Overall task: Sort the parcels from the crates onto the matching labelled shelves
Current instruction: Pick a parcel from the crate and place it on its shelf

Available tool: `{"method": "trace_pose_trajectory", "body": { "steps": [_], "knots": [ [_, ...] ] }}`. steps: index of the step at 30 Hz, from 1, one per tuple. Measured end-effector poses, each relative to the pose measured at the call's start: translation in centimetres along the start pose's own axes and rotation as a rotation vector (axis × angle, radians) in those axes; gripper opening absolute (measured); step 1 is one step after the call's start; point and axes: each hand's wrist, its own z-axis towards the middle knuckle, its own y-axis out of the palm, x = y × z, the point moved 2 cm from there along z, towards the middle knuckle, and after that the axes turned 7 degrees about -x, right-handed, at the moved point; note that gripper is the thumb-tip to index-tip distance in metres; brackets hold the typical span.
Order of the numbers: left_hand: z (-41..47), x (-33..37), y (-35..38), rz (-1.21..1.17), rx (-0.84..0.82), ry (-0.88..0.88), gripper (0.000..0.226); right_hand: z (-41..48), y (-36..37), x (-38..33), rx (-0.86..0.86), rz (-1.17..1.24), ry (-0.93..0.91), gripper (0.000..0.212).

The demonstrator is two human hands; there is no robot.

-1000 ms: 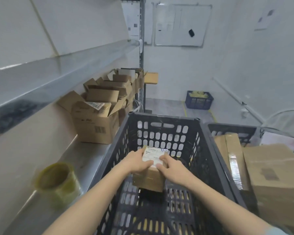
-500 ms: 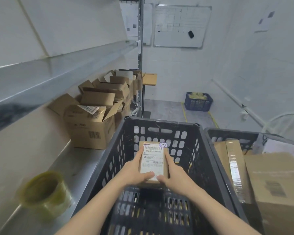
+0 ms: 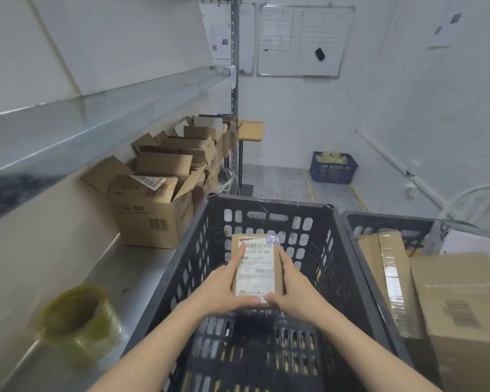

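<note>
A small brown parcel with a white barcode label and a handwritten "22" tag is held up over the black crate, label facing me. My left hand grips its left edge, thumb under the near end and a finger along the label. My right hand grips the right edge the same way. The crate's perforated floor below looks bare. A second black crate on the right holds several larger cardboard parcels. A metal shelf runs along the left, with another shelf above it.
On the lower shelf a roll of yellowish tape lies near me, and several open cardboard boxes stand farther back. A blue crate sits on the floor by the far wall under a whiteboard.
Both hands lifted the parcel from the crate floor and turned it so its label faces up. It now stands steady, slightly closer to me.
</note>
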Motion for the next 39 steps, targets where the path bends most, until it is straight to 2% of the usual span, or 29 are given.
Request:
{"method": "trace_pose_trajectory", "body": {
  "steps": [8, 13, 25, 32, 39],
  "knots": [
    [0.4, -0.1, -0.2, -0.067, 0.044, 0.009, 0.123, 0.1, 0.1, -0.1, 0.041, 0.000, -0.012, 0.106],
    [0.2, -0.1, -0.3, -0.140, 0.007, 0.011, 0.121, -0.5, 0.0, -0.4, -0.030, -0.006, -0.016, 0.104],
    [-0.5, 0.7, -1.0, -0.154, 0.060, 0.023, 0.121, -0.5, 0.0, -0.1, 0.052, -0.004, -0.066, 0.105],
    [-0.7, 0.8, -1.1, -0.141, 0.039, -0.010, 0.121, -0.5, -0.1, 0.2, 0.105, -0.053, -0.074, 0.105],
    [-1.3, 1.1, -1.3, -0.123, 0.042, -0.033, 0.121, -0.4, -0.5, 0.3, 0.113, -0.183, -0.066, 0.095]
  ]
}}
